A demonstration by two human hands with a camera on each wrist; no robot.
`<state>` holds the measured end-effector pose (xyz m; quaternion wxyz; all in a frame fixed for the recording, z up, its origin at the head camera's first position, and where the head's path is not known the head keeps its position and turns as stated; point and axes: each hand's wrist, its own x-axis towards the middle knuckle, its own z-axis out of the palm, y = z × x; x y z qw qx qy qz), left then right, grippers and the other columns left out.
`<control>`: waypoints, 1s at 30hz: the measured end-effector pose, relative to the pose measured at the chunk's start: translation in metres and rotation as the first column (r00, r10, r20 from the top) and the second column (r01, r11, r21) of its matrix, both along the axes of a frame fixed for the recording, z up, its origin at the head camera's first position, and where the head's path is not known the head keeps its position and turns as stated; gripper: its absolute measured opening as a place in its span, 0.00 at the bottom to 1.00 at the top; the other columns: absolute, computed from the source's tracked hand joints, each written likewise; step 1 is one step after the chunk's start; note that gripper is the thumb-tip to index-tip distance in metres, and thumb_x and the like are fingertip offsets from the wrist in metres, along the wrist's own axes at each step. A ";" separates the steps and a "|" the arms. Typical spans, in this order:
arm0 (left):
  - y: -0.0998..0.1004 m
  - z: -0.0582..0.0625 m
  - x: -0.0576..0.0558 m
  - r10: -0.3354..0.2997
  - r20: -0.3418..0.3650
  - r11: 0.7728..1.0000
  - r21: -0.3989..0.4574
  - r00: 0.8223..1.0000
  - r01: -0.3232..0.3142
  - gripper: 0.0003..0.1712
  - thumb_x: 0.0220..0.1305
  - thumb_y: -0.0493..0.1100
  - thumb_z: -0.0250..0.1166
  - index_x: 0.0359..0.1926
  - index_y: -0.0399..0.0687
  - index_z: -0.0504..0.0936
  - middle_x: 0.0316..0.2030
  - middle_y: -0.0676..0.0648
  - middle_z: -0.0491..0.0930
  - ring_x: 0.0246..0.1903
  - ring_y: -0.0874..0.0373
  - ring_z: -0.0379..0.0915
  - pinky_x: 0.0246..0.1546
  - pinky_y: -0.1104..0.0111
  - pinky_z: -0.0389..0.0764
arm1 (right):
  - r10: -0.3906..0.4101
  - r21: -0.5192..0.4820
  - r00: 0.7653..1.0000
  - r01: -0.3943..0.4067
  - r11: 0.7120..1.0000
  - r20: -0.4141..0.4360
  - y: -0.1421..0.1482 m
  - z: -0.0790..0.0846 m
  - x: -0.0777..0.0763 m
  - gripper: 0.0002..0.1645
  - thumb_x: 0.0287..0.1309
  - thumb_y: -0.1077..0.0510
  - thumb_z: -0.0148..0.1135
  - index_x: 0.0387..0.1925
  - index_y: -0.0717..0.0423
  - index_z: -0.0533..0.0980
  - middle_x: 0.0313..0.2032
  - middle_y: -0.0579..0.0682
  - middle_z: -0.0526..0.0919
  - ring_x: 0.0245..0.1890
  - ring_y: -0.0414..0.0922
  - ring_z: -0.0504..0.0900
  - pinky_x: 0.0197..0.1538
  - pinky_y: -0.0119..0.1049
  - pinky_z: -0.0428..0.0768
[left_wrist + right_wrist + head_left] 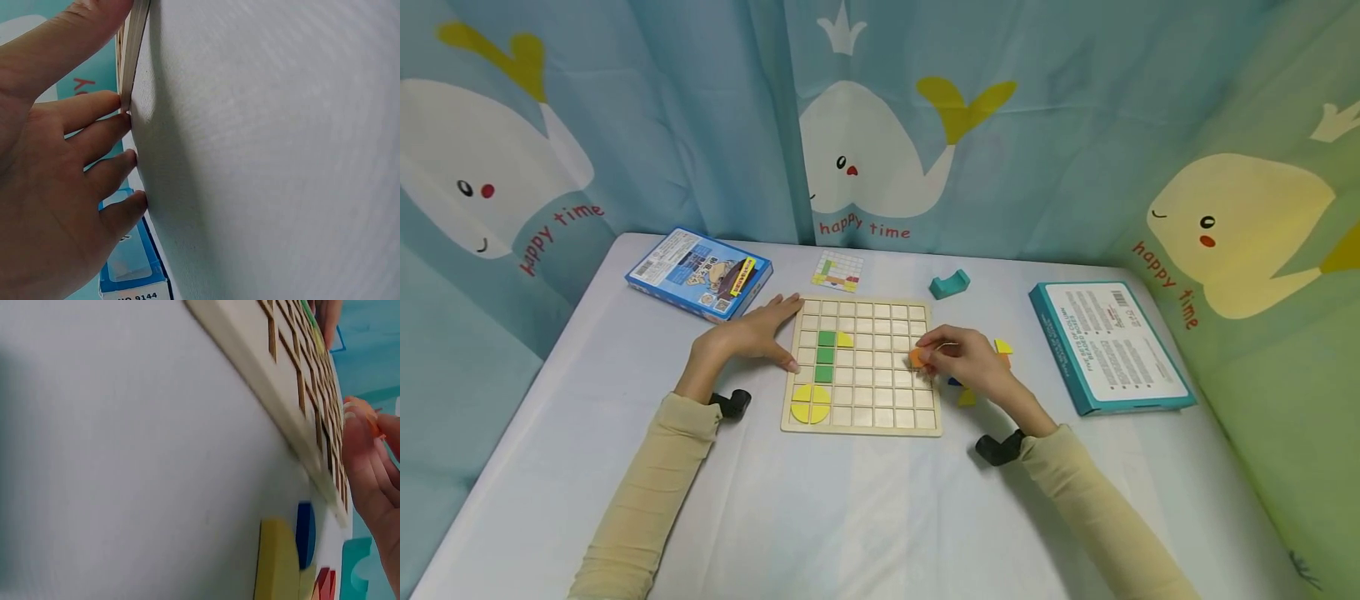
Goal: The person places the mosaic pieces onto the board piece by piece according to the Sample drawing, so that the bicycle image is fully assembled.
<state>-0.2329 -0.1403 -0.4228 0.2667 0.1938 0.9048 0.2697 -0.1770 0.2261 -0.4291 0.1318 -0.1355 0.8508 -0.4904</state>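
A wooden grid board (880, 432) lies flat in the middle of the table. My left hand (747, 335) rests at the board's left side, thumb and fingertips at its edge; in the left wrist view the fingers are spread. Above the board's right columns, my right hand (964, 360) pinches a small orange piece (916, 358) between thumb and fingers; its full shape is hidden. Three green squares (824, 356) sit in a column on the board, with a yellow quarter-circle (845, 340) beside the top one. Several yellow quarter-circles (801, 413) form a disc at the lower left.
Loose yellow (276, 562), blue (305, 534) and red pieces (325, 584) lie right of the board, partly under the right hand. Behind the board are a pattern card (838, 271) and a teal holder (950, 284). A blue box (700, 273) and a teal box (1112, 346) flank it.
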 end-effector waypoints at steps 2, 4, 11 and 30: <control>0.000 0.000 0.000 -0.005 -0.003 1.000 -0.001 1.000 0.005 0.66 0.55 0.51 0.80 0.82 0.43 0.47 0.83 0.40 0.40 0.82 0.39 0.28 0.79 0.39 0.42 | 0.011 -0.009 0.999 -0.010 1.000 0.032 -0.004 0.002 0.001 0.13 0.68 0.67 0.61 0.52 0.67 0.80 0.43 0.64 0.87 0.38 0.54 0.89 0.42 0.35 0.87; 0.000 0.000 0.000 -0.008 -0.005 1.000 -0.001 1.000 0.008 0.66 0.54 0.51 0.80 0.82 0.42 0.47 0.83 0.40 0.40 0.82 0.39 0.28 0.79 0.39 0.42 | 0.027 -0.016 0.998 -0.026 1.000 0.056 -0.008 0.003 0.002 0.13 0.68 0.68 0.61 0.52 0.67 0.79 0.42 0.63 0.87 0.38 0.53 0.89 0.43 0.34 0.87; 0.000 -0.001 0.000 -0.012 -0.010 1.000 -0.004 1.000 0.012 0.66 0.54 0.51 0.80 0.82 0.42 0.47 0.83 0.40 0.40 0.82 0.39 0.28 0.78 0.39 0.43 | 0.067 -0.024 0.995 -0.065 0.998 0.077 -0.023 0.003 0.005 0.13 0.67 0.68 0.62 0.52 0.64 0.80 0.39 0.59 0.88 0.35 0.50 0.88 0.43 0.36 0.87; 0.000 -0.002 0.000 -0.001 0.000 1.000 -0.005 1.000 0.001 0.67 0.55 0.52 0.80 0.83 0.44 0.46 0.83 0.41 0.39 0.82 0.41 0.28 0.79 0.40 0.42 | 0.193 0.022 0.980 -0.194 0.981 0.040 -0.062 -0.002 0.009 0.14 0.61 0.70 0.64 0.48 0.63 0.85 0.36 0.53 0.88 0.33 0.42 0.87 0.42 0.29 0.85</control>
